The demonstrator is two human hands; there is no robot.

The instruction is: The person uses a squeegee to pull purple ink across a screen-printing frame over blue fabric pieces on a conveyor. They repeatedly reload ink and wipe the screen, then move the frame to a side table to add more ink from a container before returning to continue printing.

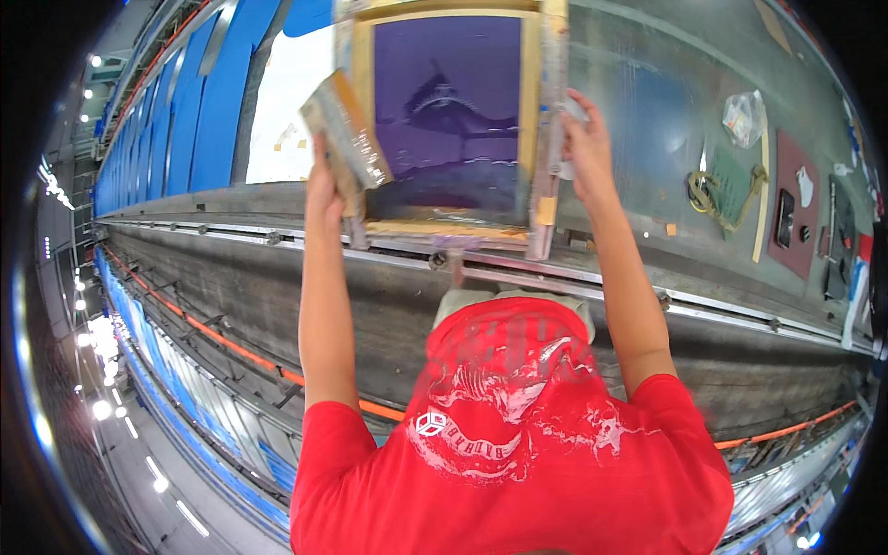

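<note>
In front of me a screen printing frame [548, 211] with a purple mesh [446, 120] lies over the long table, and a darker, glossy patch shows on the mesh. My left hand [324, 196] is closed around a squeegee [344, 129], a wide tan and grey block tilted over the frame's left side. On the opposite side, my right hand [588, 153] has its fingers curled at the frame's right edge, round a pale grey handle-like piece [568, 168]. That piece is partly covered by my fingers.
Blue sheets [215, 102] and a white sheet [291, 106] line the table to the left. A metal rail [518, 277] runs along its near edge. At right are a clear plastic bag [745, 118], a coil of cord [731, 211], a yellowish strip [762, 203] and a maroon board [797, 245] bearing a phone.
</note>
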